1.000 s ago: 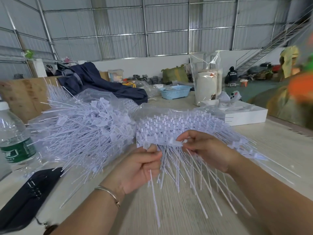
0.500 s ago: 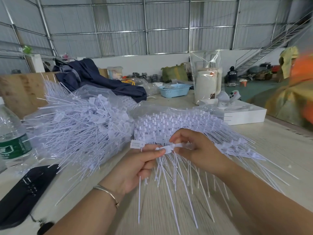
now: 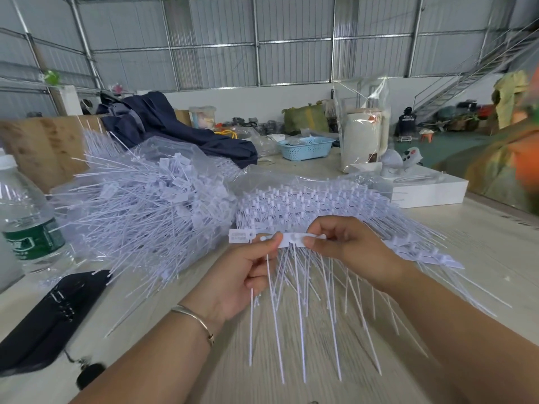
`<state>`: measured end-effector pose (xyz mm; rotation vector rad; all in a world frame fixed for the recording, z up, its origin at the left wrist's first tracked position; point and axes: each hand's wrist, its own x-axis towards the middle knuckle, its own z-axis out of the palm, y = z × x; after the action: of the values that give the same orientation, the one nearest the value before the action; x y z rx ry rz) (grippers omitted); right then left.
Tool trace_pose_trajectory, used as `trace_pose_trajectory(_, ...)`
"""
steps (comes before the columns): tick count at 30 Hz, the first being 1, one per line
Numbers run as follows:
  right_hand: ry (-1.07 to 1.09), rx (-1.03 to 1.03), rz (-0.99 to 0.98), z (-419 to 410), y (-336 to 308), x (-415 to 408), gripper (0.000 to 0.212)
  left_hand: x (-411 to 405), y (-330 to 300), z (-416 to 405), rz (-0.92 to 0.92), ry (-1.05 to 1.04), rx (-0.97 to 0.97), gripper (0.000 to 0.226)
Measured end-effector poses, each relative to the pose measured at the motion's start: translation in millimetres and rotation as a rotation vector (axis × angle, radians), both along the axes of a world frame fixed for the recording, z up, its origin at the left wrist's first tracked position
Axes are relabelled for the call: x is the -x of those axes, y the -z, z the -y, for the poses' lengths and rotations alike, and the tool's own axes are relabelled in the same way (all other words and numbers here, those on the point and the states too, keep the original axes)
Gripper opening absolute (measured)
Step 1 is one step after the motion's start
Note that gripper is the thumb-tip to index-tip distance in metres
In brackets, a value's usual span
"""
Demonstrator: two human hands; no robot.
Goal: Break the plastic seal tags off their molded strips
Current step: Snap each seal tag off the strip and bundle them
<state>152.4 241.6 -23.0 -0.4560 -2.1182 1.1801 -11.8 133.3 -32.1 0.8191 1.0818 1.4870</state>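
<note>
A molded strip of white seal tags (image 3: 300, 239) is held up over the table, its thin tails hanging down. My left hand (image 3: 236, 278) pinches one tag at the strip's left end, and the tag's flat label (image 3: 239, 236) sticks out to the left. My right hand (image 3: 350, 249) pinches the strip just right of it. Behind lies a stack of unbroken strips (image 3: 315, 202) in clear plastic. A heap of loose tags (image 3: 145, 205) sits on a plastic bag at the left.
A water bottle (image 3: 27, 225) stands at the left edge, a black pouch (image 3: 49, 319) lies in front of it. A white box (image 3: 428, 189), a wrapped white appliance (image 3: 363, 138), a blue basket (image 3: 306, 147) and dark clothing (image 3: 175, 126) are farther back.
Both hands have risen slightly with the strip. The leftmost tag's label has swung out to the left of my left fingers.
</note>
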Motion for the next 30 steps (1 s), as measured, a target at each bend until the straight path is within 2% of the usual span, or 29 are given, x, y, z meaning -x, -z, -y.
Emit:
trace_pose_trajectory(3, -0.041, 0.047, -0.022, 2, 3, 3, 0.018, -2, 1, 0, 0.018, 0.022, -0.012, 0.017)
trace_pose_trajectory(7, -0.082, 0.118, -0.067, 3, 6, 3, 0.032, -2, 6, -2, 0.103, 0.080, -0.010, 0.016)
trace_pose_trajectory(11, -0.155, 0.157, -0.087, 3, 8, 5, 0.013, -1, 9, -1, 0.194, 0.156, -0.009, 0.018)
trace_pose_trajectory(15, -0.228, 0.234, -0.091, 1, 9, 4, 0.018, -6, 11, -1, 0.299, 0.317, 0.010, 0.051)
trace_pose_trajectory(21, -0.232, 0.262, -0.064, 0, 7, 1, 0.013, -10, 12, -1, 0.204, 0.362, 0.072, 0.064)
trace_pose_trajectory(24, -0.236, 0.248, -0.074, 2, 6, 2, 0.015, -11, 13, -1, 0.149, 0.331, 0.083, 0.041)
trace_pose_trajectory(26, -0.212, 0.244, -0.105, 3, 5, 2, 0.021, -12, 8, 0, 0.030, 0.284, 0.059, 0.029)
trace_pose_trajectory(28, -0.167, 0.217, -0.132, 4, 4, 2, 0.023, -13, 4, 0, -0.087, 0.206, 0.038, 0.033)
trace_pose_trajectory(30, -0.111, 0.173, -0.158, 6, 1, 2, 0.021, -12, 2, 1, -0.092, 0.107, 0.013, 0.038)
